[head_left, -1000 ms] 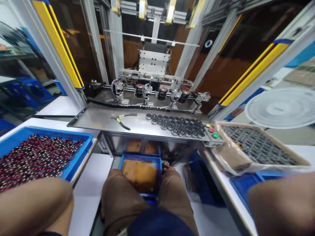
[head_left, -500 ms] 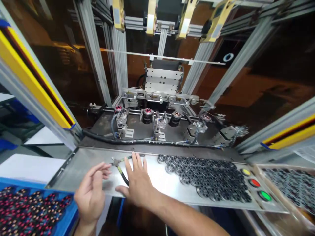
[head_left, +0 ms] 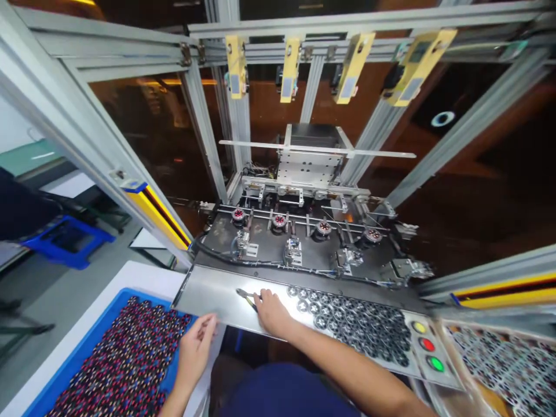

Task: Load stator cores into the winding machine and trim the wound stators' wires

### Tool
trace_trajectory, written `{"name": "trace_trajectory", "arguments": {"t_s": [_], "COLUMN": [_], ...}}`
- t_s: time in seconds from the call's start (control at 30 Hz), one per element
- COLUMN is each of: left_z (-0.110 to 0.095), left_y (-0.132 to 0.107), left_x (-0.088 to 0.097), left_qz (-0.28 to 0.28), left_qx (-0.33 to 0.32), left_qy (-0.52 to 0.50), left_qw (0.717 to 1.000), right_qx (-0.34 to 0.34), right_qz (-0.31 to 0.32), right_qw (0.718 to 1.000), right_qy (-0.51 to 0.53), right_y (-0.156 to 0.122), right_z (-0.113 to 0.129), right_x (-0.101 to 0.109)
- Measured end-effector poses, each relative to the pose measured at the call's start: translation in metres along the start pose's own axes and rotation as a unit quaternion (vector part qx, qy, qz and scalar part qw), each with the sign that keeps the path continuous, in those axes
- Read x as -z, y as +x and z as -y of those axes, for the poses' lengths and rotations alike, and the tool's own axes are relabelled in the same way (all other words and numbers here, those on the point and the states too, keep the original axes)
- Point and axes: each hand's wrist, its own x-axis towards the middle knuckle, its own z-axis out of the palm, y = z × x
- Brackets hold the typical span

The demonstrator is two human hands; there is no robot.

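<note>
Right hand (head_left: 271, 313) grips pliers (head_left: 243, 295) — tips exposed.

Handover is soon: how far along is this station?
Done: the blue bin holds many wound parts, and four fixtures each carry one. In hand: the right hand rests on the pliers; the left hand hovers by the bin. Left: a pile of bare cores on the shelf.

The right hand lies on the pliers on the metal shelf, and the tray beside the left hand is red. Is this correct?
Not quite: the tray beside the left hand is blue, not red, as the head view shows. The right hand does lie on the pliers on the metal shelf.
</note>
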Motion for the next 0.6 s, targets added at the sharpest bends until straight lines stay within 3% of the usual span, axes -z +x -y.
{"name": "trace_trajectory", "arguments": {"t_s": [0.17,0.27,0.43,0.6], "left_z": [0.008,0.02,0.039,0.05], "left_y": [-0.009,-0.007,0.018,0.041], "left_x": [-0.024,-0.045,-0.082,-0.106], "left_qz": [-0.005,-0.015,-0.015,-0.018], "left_qx": [-0.052,-0.098,-0.162,-0.179], "left_qy": [0.074,0.131,0.217,0.282], "left_qw": [0.996,0.986,0.963,0.942], "right_qx": [-0.027,-0.046,-0.026,-0.015], "right_qz": [0.049,0.101,0.162,0.091], "right_qw": [0.987,0.95,0.828,0.69], "right_qy": [0.151,0.291,0.536,0.718], "right_y": [0.002,0.006,0.03,0.091], "right_z": [-0.008,-0.011,0.014,0.068], "right_x": [0.017,0.031,0.065,0.102]}}
